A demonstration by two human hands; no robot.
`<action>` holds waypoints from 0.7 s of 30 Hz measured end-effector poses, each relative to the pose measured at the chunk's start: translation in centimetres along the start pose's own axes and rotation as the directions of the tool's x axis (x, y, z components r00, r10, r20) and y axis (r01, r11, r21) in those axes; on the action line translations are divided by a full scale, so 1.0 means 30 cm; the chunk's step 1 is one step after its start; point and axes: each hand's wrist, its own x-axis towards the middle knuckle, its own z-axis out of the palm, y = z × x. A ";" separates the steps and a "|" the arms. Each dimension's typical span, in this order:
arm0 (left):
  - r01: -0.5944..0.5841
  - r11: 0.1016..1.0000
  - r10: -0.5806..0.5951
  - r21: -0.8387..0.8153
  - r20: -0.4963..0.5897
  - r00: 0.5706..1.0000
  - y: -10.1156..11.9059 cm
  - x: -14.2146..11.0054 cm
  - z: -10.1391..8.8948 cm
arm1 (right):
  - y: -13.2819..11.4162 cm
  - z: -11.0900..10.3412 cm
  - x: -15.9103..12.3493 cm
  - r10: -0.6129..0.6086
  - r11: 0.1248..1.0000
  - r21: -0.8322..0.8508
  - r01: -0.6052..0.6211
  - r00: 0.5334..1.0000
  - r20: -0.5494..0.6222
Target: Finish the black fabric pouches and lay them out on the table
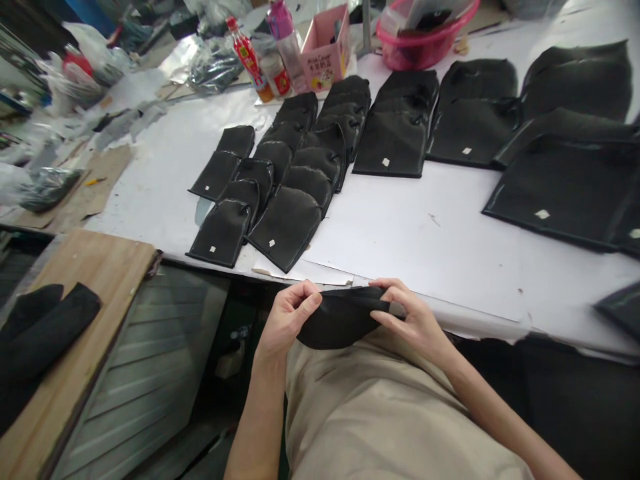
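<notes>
Between my two hands, in front of the table edge, is a black fabric piece [345, 320] with a curved lower edge and folded layers along its top. My left hand [293, 313] pinches its upper left corner between thumb and fingers. At the right end, my right hand [413, 319] grips the layers, with the fingers on the far side and the thumb nearer me. Beyond them, overlapping rows of similar black pieces [287, 223] lie on the white table, several with a small pale diamond-shaped mark near the lower edge.
The white table [400, 233] spans the view. At its back stand a red-labelled bottle [249, 60], a jar [277, 73], a purple-capped bottle [287, 47], a pink box [326, 50] and a pink basin [425, 43]. A wooden board [100, 260] at left holds dark cloth [55, 327].
</notes>
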 end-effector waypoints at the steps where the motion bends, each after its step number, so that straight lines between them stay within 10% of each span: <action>1: 0.007 1.000 -0.006 0.002 -0.006 1.000 -0.001 -0.002 -0.007 | 0.002 -0.001 0.002 0.027 0.996 0.080 -0.028 1.000 0.011; 21: -0.006 1.000 0.009 0.031 -0.102 0.995 -0.056 -0.016 0.007 | 0.015 0.029 0.021 0.202 0.915 0.383 -0.130 0.967 -0.155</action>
